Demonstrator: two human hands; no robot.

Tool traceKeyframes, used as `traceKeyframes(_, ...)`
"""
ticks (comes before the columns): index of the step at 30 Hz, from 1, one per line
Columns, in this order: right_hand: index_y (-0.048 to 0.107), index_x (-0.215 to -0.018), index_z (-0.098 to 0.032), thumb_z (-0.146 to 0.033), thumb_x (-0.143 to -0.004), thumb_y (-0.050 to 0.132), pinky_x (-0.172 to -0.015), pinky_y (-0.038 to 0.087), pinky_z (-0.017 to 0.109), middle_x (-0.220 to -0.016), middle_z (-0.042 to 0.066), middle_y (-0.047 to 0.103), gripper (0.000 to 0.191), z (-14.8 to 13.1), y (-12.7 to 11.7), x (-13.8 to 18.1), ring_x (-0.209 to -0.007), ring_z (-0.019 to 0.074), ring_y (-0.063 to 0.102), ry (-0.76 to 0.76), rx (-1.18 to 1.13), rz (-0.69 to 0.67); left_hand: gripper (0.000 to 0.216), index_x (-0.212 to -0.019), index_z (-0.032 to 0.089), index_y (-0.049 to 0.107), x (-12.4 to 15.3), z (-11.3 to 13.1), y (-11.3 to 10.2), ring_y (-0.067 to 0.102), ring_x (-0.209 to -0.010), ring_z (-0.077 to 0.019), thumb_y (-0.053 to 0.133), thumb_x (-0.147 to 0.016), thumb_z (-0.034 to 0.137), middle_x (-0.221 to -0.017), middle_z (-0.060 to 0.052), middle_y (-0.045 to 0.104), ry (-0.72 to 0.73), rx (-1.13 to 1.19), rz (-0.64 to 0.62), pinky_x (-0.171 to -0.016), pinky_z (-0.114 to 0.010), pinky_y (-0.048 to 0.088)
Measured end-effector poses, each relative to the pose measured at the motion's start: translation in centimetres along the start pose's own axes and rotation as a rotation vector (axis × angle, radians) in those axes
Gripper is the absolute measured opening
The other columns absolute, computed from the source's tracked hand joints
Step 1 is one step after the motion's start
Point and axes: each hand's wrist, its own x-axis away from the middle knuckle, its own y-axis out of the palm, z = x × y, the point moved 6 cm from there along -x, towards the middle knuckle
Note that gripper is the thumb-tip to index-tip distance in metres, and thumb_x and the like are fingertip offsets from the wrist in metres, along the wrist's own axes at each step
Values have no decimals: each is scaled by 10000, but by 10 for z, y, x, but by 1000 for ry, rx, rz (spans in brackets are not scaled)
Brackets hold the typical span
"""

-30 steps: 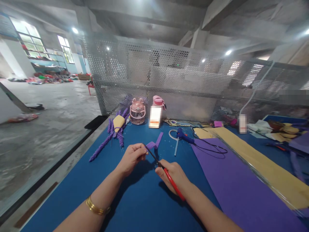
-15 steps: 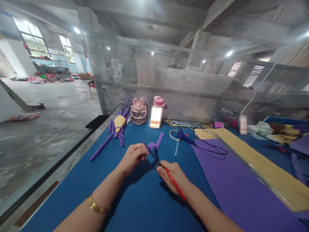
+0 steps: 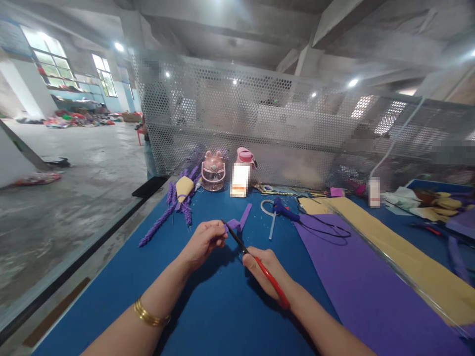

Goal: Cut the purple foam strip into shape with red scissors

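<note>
Purple strip (image 3: 237, 222) stays pinched in left hand (image 3: 203, 242); right hand (image 3: 267, 273) grips scissors (image 3: 256, 262), blades barely shifted, cut unfinished.

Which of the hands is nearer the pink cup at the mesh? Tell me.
Left. The left hand sits below the pink cup, slightly to its left; the right hand is lower and further right, holding red-handled scissors.

scissors (image 3: 260, 267): your pair has red handles and dark blades
foam strip (image 3: 239, 222): purple
table (image 3: 208, 306): blue
bangle (image 3: 148, 316): gold
bottle (image 3: 213, 170): pink
</note>
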Motion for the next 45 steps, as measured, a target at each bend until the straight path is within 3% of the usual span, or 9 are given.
traceKeyframes(9,488,-778,-183,-601,-852,428,-500,307,188,-579,-58,425,429,-7,-4,-1,-501,80,374,16,-2,-48,188,-604,147,561,-4,-3,-3,325,-418,-58,602,-700,304,-456,38,464,27,-31,11,-422,-206,157)
traceKeyframes(14,513,-864,-172,-646,-764,527,-438,256,184,-540,-85,364,485,-6,-3,-2,-452,69,303,11,-98,-78,204,-645,149,581,-4,-4,-7,332,-439,-61,597,-734,332,-485,43,465,96,-120,61,-445,-209,196)
traceKeyframes(21,544,-877,-167,-551,-846,490,-489,299,185,-567,-66,417,390,-12,-6,-1,-501,82,369,0,-43,-77,211,-631,150,576,-5,-5,-10,341,-446,-70,594,-727,336,-496,38,470,87,-138,96,-457,-211,230)
traceKeyframes(26,545,-854,-165,-527,-851,501,-501,305,185,-583,-60,439,365,-14,-7,-1,-507,83,386,2,-24,-55,213,-631,153,566,-5,-7,-7,346,-468,-74,581,-744,333,-494,40,470,48,-110,51,-480,-210,244)
traceKeyframes(45,554,-861,-169,-422,-876,478,-535,332,188,-627,-41,496,264,-15,-6,-1,-539,91,422,1,54,-47,221,-614,155,560,-5,-5,-7,322,-453,-76,575,-752,327,-456,47,439,84,-123,77,-467,-224,214)
